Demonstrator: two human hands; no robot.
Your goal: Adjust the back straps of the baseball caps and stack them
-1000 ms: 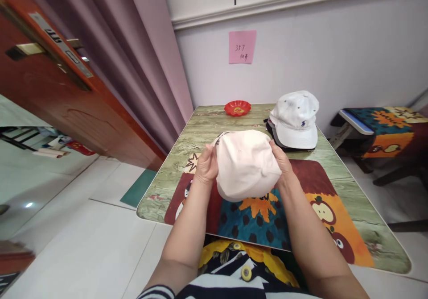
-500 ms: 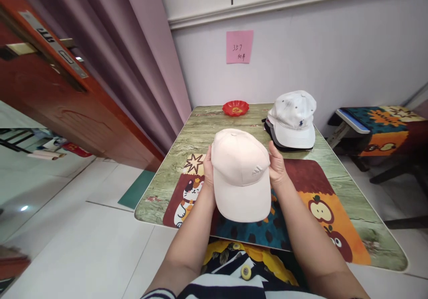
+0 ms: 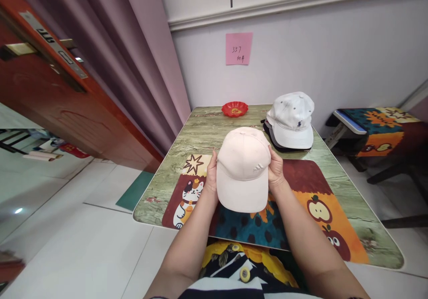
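Observation:
A pale pink cap (image 3: 243, 167) with a small raised logo is held over the patterned mat (image 3: 310, 174), its brim pointing toward me. My left hand (image 3: 211, 174) grips its left side, with the thumb showing and the other fingers mostly hidden. On the opposite side, my right hand (image 3: 275, 167) holds the cap's edge, its fingers partly behind the cap. Beyond my right hand, a white cap (image 3: 292, 116) with a dark blue logo rests on top of darker caps at the table's right edge.
On the green wood-patterned table (image 3: 200, 129), a red scalloped dish (image 3: 235, 109) stands near the wall. A pink note (image 3: 238, 49) is stuck to the wall. At the left are a curtain (image 3: 147, 44) and a wooden door (image 3: 83, 111); a bench (image 3: 384, 125) stands at the right.
The pink cap has tilted slightly, so its brim looks shorter and sits a little higher. Both hands still hold its sides. The whole view has shifted slightly.

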